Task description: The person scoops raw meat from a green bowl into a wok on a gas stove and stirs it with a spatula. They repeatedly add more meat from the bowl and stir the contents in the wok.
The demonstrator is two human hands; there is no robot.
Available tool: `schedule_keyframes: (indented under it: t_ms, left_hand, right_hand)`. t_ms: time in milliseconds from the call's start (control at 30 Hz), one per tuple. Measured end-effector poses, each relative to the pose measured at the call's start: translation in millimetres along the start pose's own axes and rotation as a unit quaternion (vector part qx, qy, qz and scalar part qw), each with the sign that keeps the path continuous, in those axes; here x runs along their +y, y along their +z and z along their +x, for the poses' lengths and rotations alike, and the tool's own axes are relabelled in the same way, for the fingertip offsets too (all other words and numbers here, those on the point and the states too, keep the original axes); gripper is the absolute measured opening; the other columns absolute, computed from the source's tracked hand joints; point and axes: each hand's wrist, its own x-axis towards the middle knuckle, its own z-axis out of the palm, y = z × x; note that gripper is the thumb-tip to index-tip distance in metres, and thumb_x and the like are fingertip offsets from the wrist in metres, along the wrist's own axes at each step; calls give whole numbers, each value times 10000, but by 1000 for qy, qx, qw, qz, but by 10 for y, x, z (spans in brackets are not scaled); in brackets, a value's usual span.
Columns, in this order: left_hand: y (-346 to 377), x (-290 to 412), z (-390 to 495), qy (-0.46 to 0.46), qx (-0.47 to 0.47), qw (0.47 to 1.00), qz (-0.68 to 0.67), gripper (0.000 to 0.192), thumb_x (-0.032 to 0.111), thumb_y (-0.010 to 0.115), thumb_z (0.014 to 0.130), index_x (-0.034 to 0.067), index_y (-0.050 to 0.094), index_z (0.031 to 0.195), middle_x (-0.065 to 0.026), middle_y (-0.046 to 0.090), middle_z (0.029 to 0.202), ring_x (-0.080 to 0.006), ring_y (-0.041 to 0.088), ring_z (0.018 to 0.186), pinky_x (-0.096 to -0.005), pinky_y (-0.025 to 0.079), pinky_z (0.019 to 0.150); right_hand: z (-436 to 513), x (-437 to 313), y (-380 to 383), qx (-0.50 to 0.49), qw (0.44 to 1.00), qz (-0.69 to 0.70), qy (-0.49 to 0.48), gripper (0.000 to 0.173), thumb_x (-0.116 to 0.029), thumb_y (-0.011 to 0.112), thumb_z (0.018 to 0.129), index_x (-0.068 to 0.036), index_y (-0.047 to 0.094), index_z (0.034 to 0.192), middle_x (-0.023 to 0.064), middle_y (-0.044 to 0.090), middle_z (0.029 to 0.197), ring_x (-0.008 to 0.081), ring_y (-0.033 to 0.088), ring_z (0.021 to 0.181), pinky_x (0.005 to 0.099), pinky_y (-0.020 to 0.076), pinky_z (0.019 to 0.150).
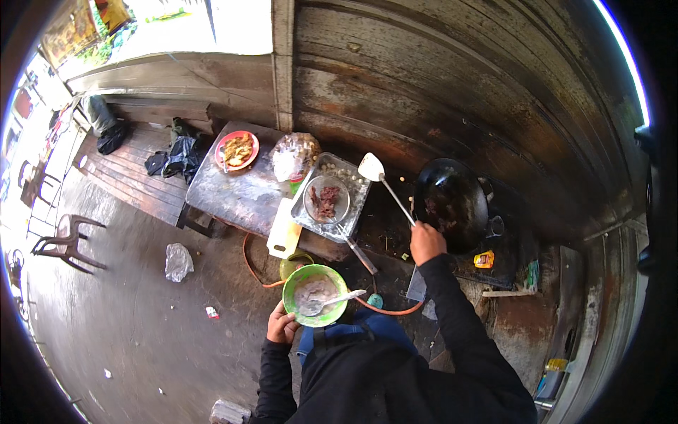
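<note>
My left hand (282,324) grips the rim of a green bowl (340,277) in front of my body. Inside it is a pale, thick mixture (317,291), and a spoon (339,300) leans on the rim. With my right hand (428,244) I hold a metal wok spatula (396,196) by its handle, blade pointing away from me. Just right of that hand sits a dark wok (479,225) with dark contents that I cannot make out. A wire-mesh strainer (347,204) holding dark reddish-brown pieces (324,202) rests over a metal tray (362,184).
A red plate of fried food (238,150) and a clear plastic bag (290,161) stand on the table (212,185). Near them lies a pale cutting board (283,233). An orange hose (394,311) curves by my legs. A yellow packet (483,259) and a glass (496,226) lie beside the wok.
</note>
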Motion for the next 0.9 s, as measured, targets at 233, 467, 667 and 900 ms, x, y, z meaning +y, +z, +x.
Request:
schedule_keyframes:
  t_ms: [233, 467, 667, 900]
  left_hand:
    - [121, -38, 230, -32, -32, 999, 22, 577, 16, 507, 766, -40, 361, 1321, -173, 527, 1209, -298, 595, 1034, -417, 537, 836]
    - [425, -191, 493, -62, -65, 994, 57, 599, 31, 480, 764, -38, 333, 1341, -178, 486, 1256, -311, 582, 1053, -421, 547, 819]
    - [764, -441, 626, -80, -89, 991, 66, 634, 43, 481, 755, -32, 305, 1360, -185, 476, 1273, -321, 570, 1077, -420, 546, 825]
    - [1175, -797, 545, -37, -71, 982, 174, 647, 55, 480, 759, -32, 287, 1371, -193, 460, 1300, -332, 548, 1114, -439, 516, 875]
  right_hand:
    - [-717, 913, -550, 96, 979, 146, 104, 236, -242, 581, 869, -20, 655, 905, 181, 631, 743, 375, 603, 679, 428, 466, 593]
    - [-1082, 1973, -710, 68, 973, 81, 205, 211, -224, 598, 854, -33, 666, 911, 187, 633, 764, 364, 619, 731, 439, 471, 606]
    - [-908, 2558, -409, 19, 979, 39, 198, 201, -218, 609, 817, -32, 658, 763, 202, 624, 742, 367, 616, 734, 465, 488, 646]
    - [-655, 2784, -349, -126, 963, 156, 182, 236, -245, 626, 799, -20, 692, 812, 165, 633, 667, 312, 629, 628, 412, 493, 599]
